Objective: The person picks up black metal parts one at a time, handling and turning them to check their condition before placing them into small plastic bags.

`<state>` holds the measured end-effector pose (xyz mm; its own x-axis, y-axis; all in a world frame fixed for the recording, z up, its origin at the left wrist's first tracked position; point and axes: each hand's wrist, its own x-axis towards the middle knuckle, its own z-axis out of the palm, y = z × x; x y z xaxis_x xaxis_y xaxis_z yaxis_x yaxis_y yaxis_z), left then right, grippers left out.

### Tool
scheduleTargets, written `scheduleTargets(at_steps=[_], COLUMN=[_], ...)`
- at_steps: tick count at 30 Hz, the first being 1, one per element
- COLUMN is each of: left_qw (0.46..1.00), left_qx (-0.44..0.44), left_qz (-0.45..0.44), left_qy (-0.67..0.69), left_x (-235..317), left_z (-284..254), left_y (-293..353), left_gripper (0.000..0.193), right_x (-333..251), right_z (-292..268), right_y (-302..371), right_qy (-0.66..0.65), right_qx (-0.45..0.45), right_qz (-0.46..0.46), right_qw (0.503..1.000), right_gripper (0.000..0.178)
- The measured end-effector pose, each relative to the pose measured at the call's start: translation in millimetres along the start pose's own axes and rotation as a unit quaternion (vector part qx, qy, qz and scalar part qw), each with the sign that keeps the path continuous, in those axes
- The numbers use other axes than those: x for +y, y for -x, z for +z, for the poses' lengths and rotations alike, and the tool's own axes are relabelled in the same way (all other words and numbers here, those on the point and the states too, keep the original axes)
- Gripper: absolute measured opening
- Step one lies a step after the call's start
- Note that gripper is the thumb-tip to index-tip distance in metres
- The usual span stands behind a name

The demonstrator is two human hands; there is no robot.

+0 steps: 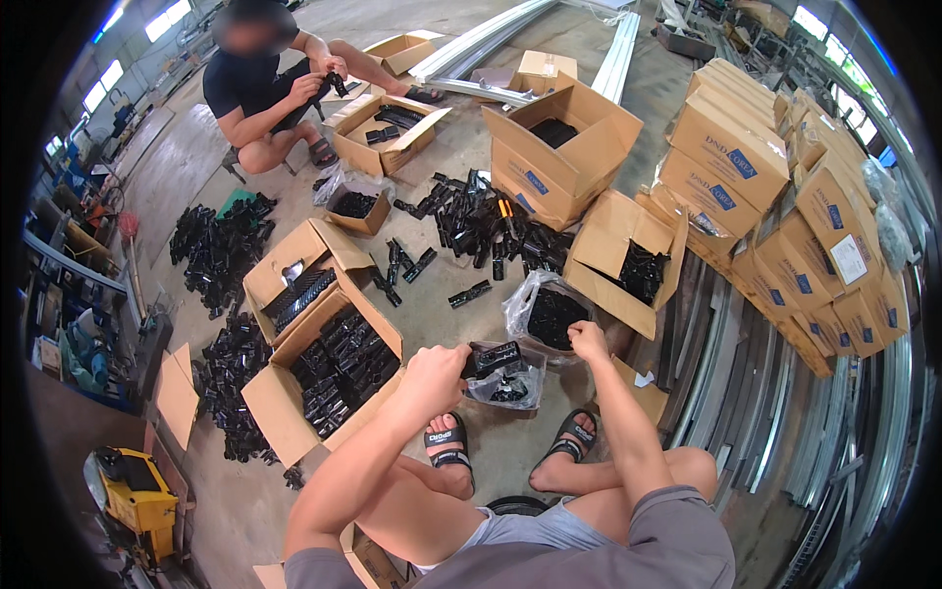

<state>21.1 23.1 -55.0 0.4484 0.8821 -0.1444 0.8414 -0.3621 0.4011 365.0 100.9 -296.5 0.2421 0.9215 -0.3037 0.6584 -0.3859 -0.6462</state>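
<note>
My left hand (438, 377) is closed on the end of a glossy black molded part (497, 359). That part is tilted over a small clear-plastic-lined box (530, 395) with a few black pieces inside. To the right, my right hand (589, 341) has its fingers pressed together at the edge of a plastic-lined box of small black pieces (555, 316); whatever it may pinch is too small to make out. By my left forearm stands an open carton (263, 401), filled with rows of similar black parts.
Heaps of black parts (224, 245) lie at left and a pile (471, 221) ahead. Open cartons (535, 177) stand around. Across from me a seated person (250, 108) handles a black part. Stacked cartons (726, 177) and long metal profiles (746, 393) are at right.
</note>
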Motion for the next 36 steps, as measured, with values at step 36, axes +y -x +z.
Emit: scheduleTargets(at_steps=[36], left_qw=[0.995], left_qx=[0.07], left_qz=[-0.041], left_qy=[-0.061], left_x=[-34.3], left_z=[7.9], left_y=[0.8], left_gripper=[0.043], right_x=[-204.4], right_z=[-36.6], right_y=[112.2], right_qy=[-0.167], right_qx=[0.044], right_qz=[-0.448], right_qw=[0.877], right_gripper=[0.012])
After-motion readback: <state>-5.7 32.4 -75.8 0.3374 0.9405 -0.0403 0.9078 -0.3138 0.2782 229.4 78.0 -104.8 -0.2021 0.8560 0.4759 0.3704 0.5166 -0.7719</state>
